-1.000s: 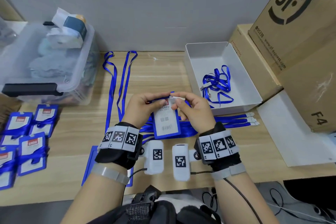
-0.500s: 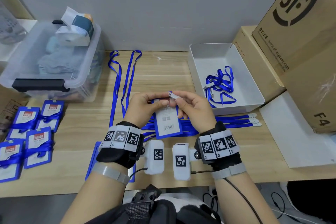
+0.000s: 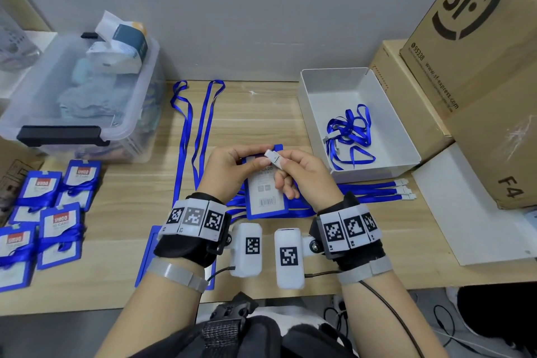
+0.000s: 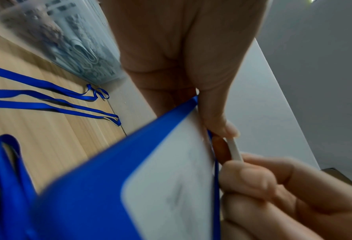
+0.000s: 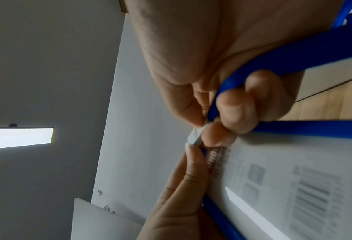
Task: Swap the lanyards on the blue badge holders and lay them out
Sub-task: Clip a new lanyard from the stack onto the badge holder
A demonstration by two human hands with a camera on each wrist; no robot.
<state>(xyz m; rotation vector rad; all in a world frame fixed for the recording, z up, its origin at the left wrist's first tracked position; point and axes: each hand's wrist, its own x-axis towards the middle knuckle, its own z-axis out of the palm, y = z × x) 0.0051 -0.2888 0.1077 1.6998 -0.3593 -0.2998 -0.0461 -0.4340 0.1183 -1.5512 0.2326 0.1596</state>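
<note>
Head view: one blue badge holder (image 3: 266, 192), held above the desk (image 3: 261, 119) at centre. Left hand (image 3: 229, 167) grips its top edge, fingers curled. Right hand (image 3: 302, 174) pinches the white lanyard clip (image 3: 274, 157) at the holder's top (ribbon trailing under the palm). Loose lanyards (image 3: 194, 131) lie flat behind; a tangled one sits in the white tray (image 3: 319, 113); wrapped holders (image 3: 49, 212) lie far left.

black wrist wraps (image 3: 190, 250) | tag-marked white bands (image 3: 350, 228) | grey straps (image 3: 174, 273)

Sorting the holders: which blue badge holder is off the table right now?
The one gripped between both hands, held upright; the wrapped ones lie flat at left.
</note>
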